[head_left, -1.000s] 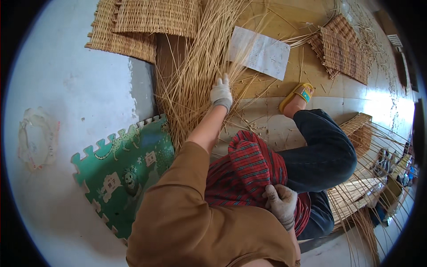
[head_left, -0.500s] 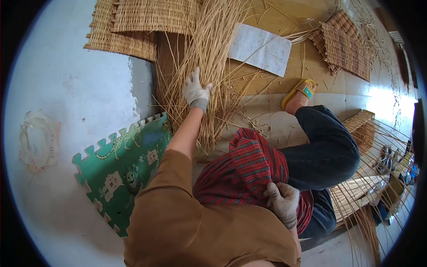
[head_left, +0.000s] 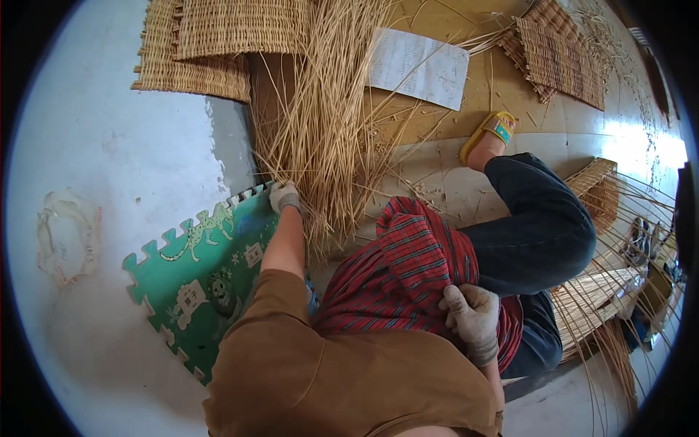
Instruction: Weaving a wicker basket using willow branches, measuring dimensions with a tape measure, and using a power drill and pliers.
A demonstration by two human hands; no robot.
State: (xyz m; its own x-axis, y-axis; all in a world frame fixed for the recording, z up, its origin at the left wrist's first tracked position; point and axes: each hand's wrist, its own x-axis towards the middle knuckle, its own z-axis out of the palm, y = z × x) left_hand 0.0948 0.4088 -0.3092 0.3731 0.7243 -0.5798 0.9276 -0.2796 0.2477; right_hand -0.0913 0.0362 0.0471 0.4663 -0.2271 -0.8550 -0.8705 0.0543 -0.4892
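My left hand point(head_left: 285, 197), in a pale work glove, is curled at the far edge of a green foam puzzle mat point(head_left: 172, 273), beside a big loose bundle of tan wicker strands point(head_left: 331, 109). Its fingertips are partly hidden, and whatever they grip does not show. On my lap lies a red plaid cloth point(head_left: 411, 251). Against that cloth, my gloved right hand point(head_left: 475, 320) rests closed, its thumb laid toward the curled fingers; I cannot see what is inside it.
Woven wicker panels point(head_left: 240, 29) lie at the far left, more panels point(head_left: 561, 62) at the far right. A printed paper sheet point(head_left: 419, 69) lies beside the strands. My slippered foot point(head_left: 489, 142) is ahead. An unfinished basket point(head_left: 601, 193) with long loose strands stands at right; a crumpled plastic bag point(head_left: 68, 237) lies left.
My left hand has drawn back from the top of the strand bundle, down and left to the mat's edge, and its spread fingers have curled. The right hand stays on the cloth.
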